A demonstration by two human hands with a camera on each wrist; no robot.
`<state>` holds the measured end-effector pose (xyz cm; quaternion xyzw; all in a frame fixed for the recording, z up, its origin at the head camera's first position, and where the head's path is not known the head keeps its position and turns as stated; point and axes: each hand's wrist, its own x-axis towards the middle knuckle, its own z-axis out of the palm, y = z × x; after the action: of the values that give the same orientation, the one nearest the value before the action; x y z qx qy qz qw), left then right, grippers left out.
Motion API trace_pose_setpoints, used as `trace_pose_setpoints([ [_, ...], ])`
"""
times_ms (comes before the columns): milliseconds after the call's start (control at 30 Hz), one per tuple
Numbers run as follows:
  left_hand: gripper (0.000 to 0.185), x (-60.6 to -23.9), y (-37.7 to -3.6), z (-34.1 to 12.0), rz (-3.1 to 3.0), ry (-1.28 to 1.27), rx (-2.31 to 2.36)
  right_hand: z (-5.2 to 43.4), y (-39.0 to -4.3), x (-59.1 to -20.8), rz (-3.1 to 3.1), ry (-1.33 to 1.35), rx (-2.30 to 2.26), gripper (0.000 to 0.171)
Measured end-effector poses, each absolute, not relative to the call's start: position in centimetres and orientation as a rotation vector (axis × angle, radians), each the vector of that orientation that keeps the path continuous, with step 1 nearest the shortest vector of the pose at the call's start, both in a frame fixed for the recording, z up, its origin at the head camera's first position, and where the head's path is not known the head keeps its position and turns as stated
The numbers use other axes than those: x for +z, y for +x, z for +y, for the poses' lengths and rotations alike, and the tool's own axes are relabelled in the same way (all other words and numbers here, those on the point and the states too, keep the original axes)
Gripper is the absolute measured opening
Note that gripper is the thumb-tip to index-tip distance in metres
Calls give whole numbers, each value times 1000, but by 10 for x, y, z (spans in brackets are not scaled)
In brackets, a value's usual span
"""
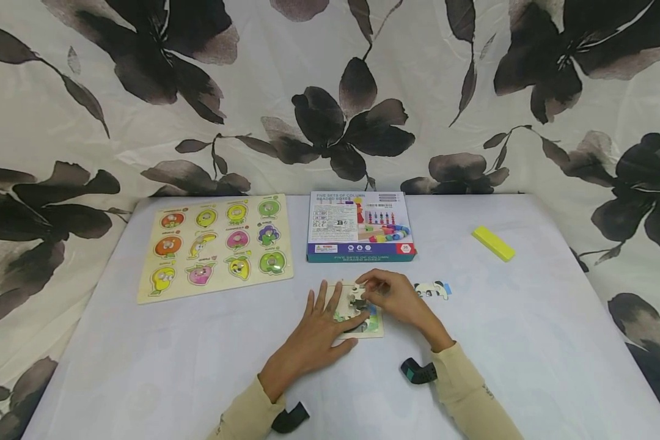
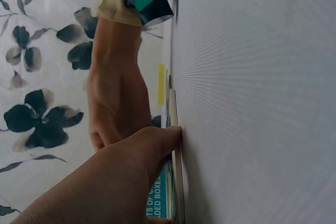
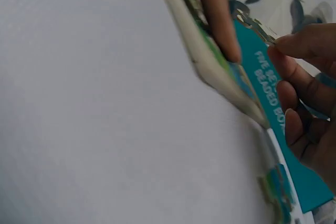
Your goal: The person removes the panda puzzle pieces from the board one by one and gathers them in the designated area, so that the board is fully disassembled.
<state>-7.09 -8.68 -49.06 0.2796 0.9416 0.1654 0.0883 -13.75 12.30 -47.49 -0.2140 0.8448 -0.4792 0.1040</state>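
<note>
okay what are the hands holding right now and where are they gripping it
The right hand pinches a puzzle piece by its edge over the small puzzle board. The left hand holds nothing, pressing flat on that board.

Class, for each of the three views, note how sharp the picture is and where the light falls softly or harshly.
Head view: evenly lit, sharp, only soft shadows under the left hand and right hand on the puzzle board. Left wrist view: table sharp, the near hand blurred. Right wrist view: soft throughout, the box lettering just readable, no glare.

Left hand (image 1: 321, 327) lies flat, fingers spread; right hand (image 1: 393, 296) apparently pinches, fingers curled.
</note>
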Motion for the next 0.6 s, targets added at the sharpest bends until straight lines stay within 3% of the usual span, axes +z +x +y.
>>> trace_pose_setpoints([
  [200,49,-491,-71,-86,2791,817,502,146,-133,-460,2505,-512,-1458,20],
  [600,50,-494,-71,-87,2799,823,546,209,-126,-470,2626,-300,-1443,14],
])
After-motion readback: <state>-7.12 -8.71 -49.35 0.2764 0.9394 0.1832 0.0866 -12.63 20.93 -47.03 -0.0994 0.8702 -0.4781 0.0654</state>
